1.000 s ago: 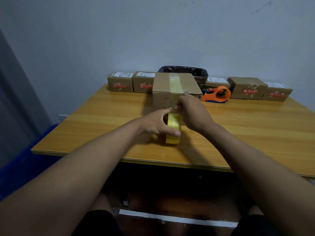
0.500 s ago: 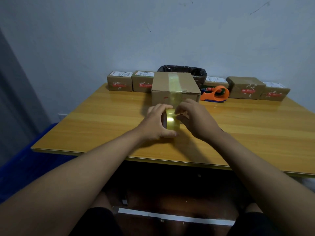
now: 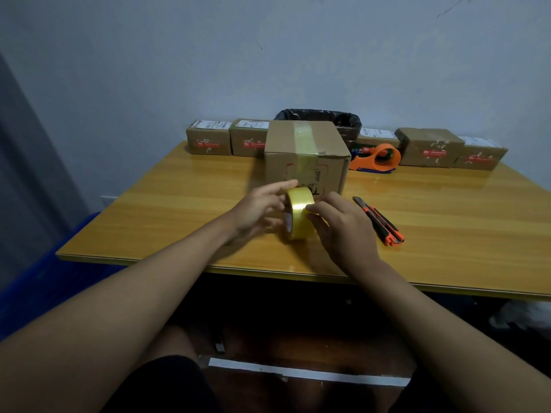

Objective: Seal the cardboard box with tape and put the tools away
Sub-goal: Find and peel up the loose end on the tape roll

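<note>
Nearest: tape roll (image 3: 299, 213) stands on edge on the table (image 3: 179, 222), at the near-centre, just in front of the cardboard box (image 3: 307, 158). Left hand (image 3: 259, 210) steadies it from 9 o'clock, fingers loosely spread around the roll's side, index extended over the top. Right hand (image 3: 340, 225) comes in from 3 o'clock, thumb and forefinger pinched together on the roll's outer wrap. My read: finding or pressing down the free tape end, so the roll is held upright to expose the rim.

At 3 o'clock of the hands: utility knife (image 3: 378, 220), flat on the table, untouched, within reach. Probably parked there for cutting; it is yet to be put away.

Beyond the roll, at 12 o'clock: the box, flaps closed, a tape strip running over the top seam and down the front face. Contents not visible. Sealing looks mostly done.

Far edge, against the wall: orange tape dispenser (image 3: 377, 158) at 1 o'clock, a row of small labelled cartons (image 3: 208, 141) left and right, all shut. Behind the box a black-lined bin (image 3: 343, 120); can't tell what's in it.
</note>
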